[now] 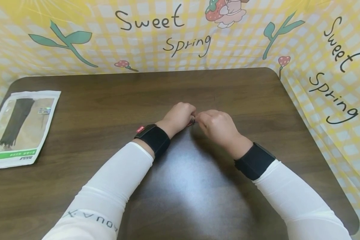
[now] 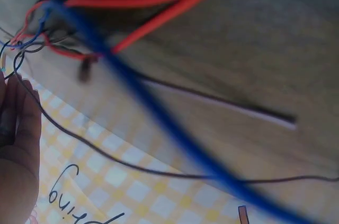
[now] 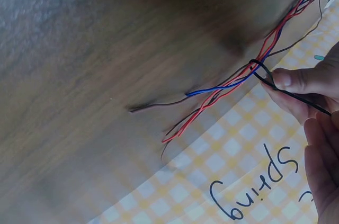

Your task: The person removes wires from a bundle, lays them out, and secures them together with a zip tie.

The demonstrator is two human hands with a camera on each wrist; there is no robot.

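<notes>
Over the middle of the table, my left hand (image 1: pixel 178 116) and right hand (image 1: pixel 217 128) meet fingertip to fingertip. Between them is a bundle of thin red, blue and dark wires (image 3: pixel 278 30), mostly covered by the fingers in the head view. A thin black tie (image 3: pixel 299 98) loops around the bundle. The left hand holds the bundle at the loop, its thumb (image 3: pixel 286 78) pressing there, while the right hand pinches the tie's free end. Loose wire ends spread beyond the hands. In the left wrist view a blurred blue wire (image 2: pixel 159 107) crosses close to the camera.
A flat white-edged package (image 1: pixel 45 130) printed with a dark frayed strip lies at the table's left. The brown wooden table (image 1: pixel 108 96) has rounded corners. Yellow checked cloth (image 1: pixel 243 50) hangs behind it and along the right side.
</notes>
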